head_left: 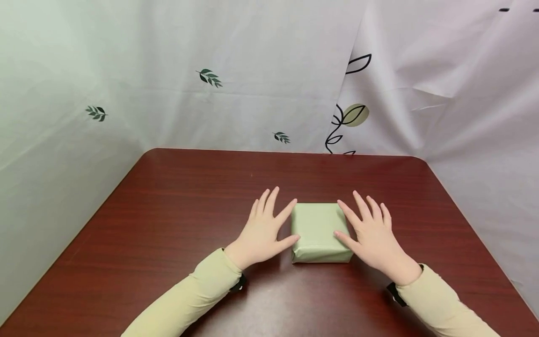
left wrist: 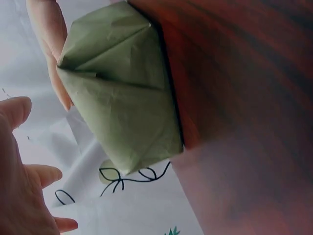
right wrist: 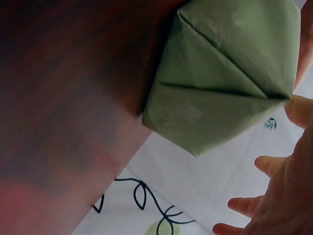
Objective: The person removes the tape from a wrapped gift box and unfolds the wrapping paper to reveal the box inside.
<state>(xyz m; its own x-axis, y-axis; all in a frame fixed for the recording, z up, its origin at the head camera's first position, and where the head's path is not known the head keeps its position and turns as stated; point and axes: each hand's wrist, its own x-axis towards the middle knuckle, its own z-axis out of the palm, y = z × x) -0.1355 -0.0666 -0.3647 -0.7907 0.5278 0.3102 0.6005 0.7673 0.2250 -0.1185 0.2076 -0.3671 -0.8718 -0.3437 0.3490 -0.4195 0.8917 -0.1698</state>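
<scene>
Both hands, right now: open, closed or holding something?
Left hand: open, spread beside the green box, not gripping it.
Right hand: open, spread at the box's other side, not gripping it.

A green wrapped box (head_left: 317, 229) stands in the way on the desk (head_left: 168, 206), hemmed in by our left hand (head_left: 260, 236) on one flank and our right hand (head_left: 375, 238) on the other. Between them, we have a lane across its top. The desk offers us broader room leftward; hanging cloth (head_left: 261, 47) walls off its far edge and sides.
</scene>
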